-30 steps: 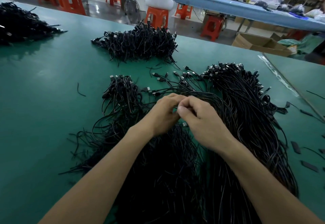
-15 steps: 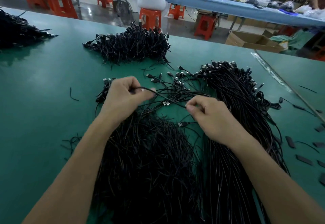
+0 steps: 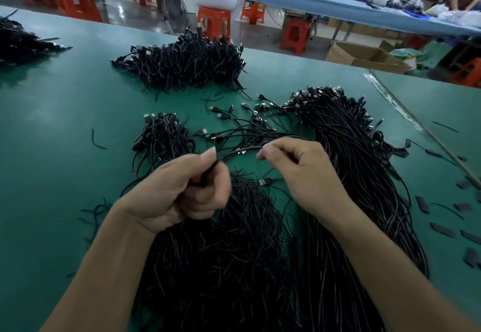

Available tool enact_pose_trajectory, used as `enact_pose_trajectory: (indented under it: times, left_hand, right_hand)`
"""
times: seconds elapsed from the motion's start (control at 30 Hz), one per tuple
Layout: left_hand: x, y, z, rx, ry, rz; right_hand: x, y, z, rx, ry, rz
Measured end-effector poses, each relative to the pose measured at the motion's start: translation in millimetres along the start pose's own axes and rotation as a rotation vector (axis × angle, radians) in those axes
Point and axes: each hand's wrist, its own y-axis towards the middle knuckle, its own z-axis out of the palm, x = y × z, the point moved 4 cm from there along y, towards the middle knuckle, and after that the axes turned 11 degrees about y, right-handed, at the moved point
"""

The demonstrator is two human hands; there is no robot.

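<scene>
While the left hand (image 3: 182, 191) clenches a black cable (image 3: 240, 150), the right hand (image 3: 299, 173) pinches it.

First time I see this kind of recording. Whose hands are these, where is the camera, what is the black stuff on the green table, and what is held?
No machine here: a person works with two bare hands. The picture comes from a camera worn on the head, looking forward and down. On the green table lie heaps of black USB cables: a long bundle at the right, a pile under the forearms, a small bundle and a far pile. The left hand grips one black cable; the right hand seems to pinch it further along.
</scene>
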Motion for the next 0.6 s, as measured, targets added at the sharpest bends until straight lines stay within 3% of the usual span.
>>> enact_pose_trajectory:
  times: [0.1,0.2,0.3,0.37,0.47,0.6]
  left_hand:
    - [-8,10,10,-0.093,-0.215,0.119]
    - [-5,19,10,-0.379,-0.32,0.16]
    - [1,21,7,-0.603,-0.292,0.189]
    - [3,19,5,-0.699,-0.16,0.218]
    - [6,18,5,-0.841,0.24,0.224]
    - [4,23,13,-0.805,0.767,0.17]
  right_hand:
    - [-3,-7,15,0.107,-0.097,0.019]
    - [-3,-22,39,0.301,-0.163,0.032]
    - [-2,-31,47,0.361,-0.208,0.008]
    - [-4,-34,46,0.373,-0.263,0.015]
    - [-7,-38,47,0.389,-0.33,0.028]
    - [6,-31,38,0.312,-0.289,-0.045]
